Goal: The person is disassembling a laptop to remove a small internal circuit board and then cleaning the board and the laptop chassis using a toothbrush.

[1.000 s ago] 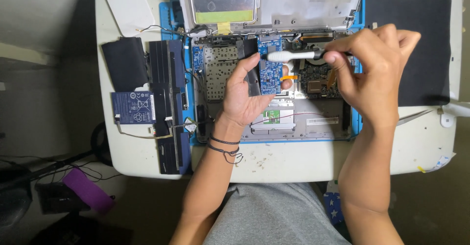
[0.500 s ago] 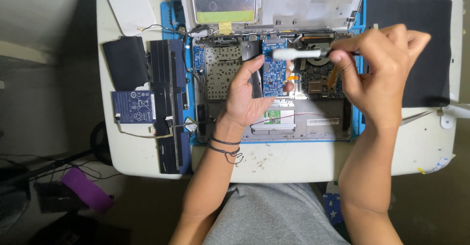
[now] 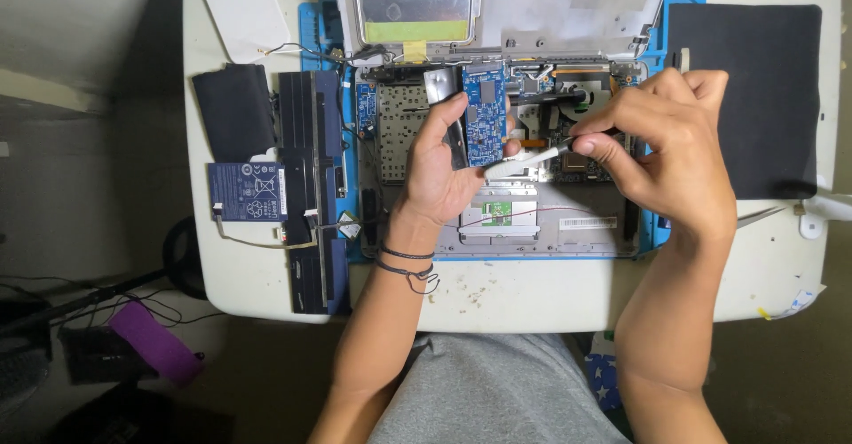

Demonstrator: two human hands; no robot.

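Bright overhead light on table (image 3: 532, 297); floor dim; sharp focus, slight glare.

A white rounded table (image 3: 532, 293) carries a blue work mat (image 3: 312, 31). Left of the mat lies a black flat battery pack (image 3: 232, 111); right, a black square pad (image 3: 754, 98).

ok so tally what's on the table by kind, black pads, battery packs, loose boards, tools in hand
black pads: 2, one far right, one far left
black battery packs: 1
blue circuit boards held up: 1, in the left hand
white tools: 1, in the right hand
opened laptops: 1
total: 6
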